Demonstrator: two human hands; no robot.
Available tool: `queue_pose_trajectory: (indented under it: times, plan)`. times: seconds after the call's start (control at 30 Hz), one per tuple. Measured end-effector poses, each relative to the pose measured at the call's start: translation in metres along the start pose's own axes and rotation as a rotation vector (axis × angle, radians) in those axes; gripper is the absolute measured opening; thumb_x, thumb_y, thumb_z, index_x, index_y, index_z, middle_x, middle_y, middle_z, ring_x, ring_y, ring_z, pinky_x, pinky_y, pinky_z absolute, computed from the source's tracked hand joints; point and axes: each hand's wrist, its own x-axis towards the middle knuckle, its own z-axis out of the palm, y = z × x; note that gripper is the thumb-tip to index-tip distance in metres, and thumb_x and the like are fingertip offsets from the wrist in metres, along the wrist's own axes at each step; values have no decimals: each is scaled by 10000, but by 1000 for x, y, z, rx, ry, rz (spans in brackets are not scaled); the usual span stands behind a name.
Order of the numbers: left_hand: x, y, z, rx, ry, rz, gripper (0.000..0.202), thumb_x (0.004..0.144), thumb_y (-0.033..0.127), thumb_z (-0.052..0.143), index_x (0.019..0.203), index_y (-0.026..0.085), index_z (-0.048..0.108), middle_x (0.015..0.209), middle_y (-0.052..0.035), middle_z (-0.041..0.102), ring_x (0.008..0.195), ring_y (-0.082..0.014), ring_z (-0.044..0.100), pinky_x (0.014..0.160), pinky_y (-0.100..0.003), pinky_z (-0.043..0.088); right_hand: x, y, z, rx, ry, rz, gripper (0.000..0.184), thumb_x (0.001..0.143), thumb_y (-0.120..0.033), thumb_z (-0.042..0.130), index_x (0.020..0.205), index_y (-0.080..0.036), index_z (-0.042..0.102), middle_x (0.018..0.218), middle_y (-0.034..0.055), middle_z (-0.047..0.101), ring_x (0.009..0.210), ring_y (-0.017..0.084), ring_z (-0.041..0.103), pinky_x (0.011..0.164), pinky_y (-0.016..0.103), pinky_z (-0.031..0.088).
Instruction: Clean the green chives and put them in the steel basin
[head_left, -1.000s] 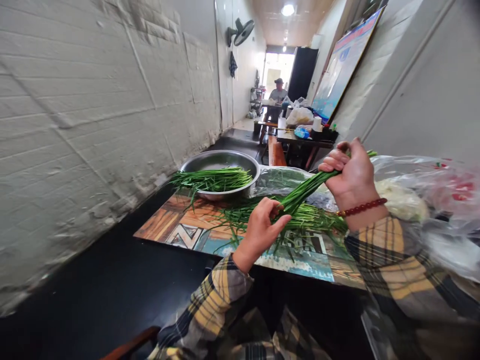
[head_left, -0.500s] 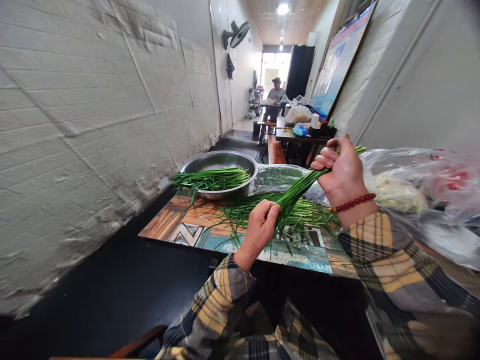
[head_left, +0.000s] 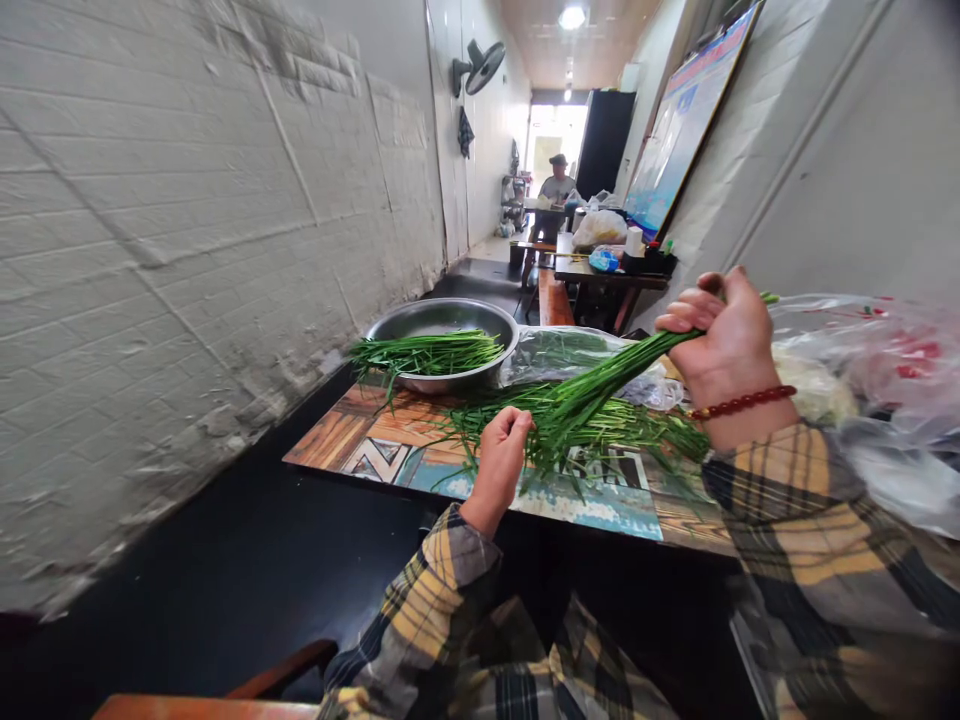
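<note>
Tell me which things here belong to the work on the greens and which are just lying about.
In use:
bunch of greens, gripped by the right hand, left hand closed at its tips
loose greens on the table
metal bowl with greens laid across it

Lying about:
plastic bags at right
wall fan
far table
</note>
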Motion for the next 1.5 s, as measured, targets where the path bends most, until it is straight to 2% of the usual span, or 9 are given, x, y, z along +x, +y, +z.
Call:
queue_pose_trajectory:
  times: [0.1,0.2,0.3,0.47,0.8,1.07,1.3,1.43,1.5]
  plan:
    - [3,-2,-2,13,18,12,262,851,347,544,665,163,554,628,25,475,628,-113,424,609,-232,336,5,-6,-8,14,19,20,424,1000,-343,332,627,-165,426,434,-124,157,310,20,189,351,164,213]
    - [7,3,1,24,14,78,151,840,273,559,796,161,651,789,-19,619,754,-139,531,693,-238,392,5,-5,-14,1,41,18,424,1001,-334,323,623,-165,417,438,-123,158,308,20,193,349,167,221]
    - [7,10,6,52,-25,136,180,861,261,539,833,163,687,843,-41,654,803,-153,565,722,-248,411,4,-2,-16,-12,47,22,418,996,-332,333,621,-169,418,441,-121,164,311,24,198,349,171,231]
    - [5,15,15,89,-107,169,159,842,279,585,818,152,678,808,-36,633,756,-142,556,669,-242,411,4,-1,-15,-4,53,25,399,986,-331,350,626,-176,427,443,-120,174,313,26,200,357,175,228]
    - [6,18,20,114,-110,179,218,849,286,548,678,152,574,676,7,527,668,-117,474,619,-229,366,3,7,-16,-9,43,47,407,983,-355,362,622,-176,422,430,-121,176,322,30,194,354,170,210]
    - [4,12,15,-25,-104,94,190,887,291,476,869,166,617,732,-8,587,665,-120,519,629,-230,413,4,8,-18,-11,52,36,419,989,-368,353,620,-181,423,437,-119,164,328,37,173,354,174,205]
    - [2,14,24,65,-109,105,138,791,287,615,754,155,598,715,0,561,633,-106,471,586,-219,378,6,10,-19,-15,49,37,407,980,-358,367,614,-189,416,443,-115,163,334,42,165,355,176,201]
    - [4,11,25,79,-99,109,170,812,277,575,690,159,563,667,9,515,640,-108,449,584,-217,364,4,12,-20,-35,46,36,389,975,-337,376,621,-185,423,430,-119,180,332,40,169,360,174,208]
    - [4,6,23,28,-90,51,188,831,295,546,693,169,520,636,30,463,600,-98,419,560,-214,349,3,12,-20,-49,47,30,386,974,-335,376,622,-185,427,427,-118,190,331,41,166,359,176,207]
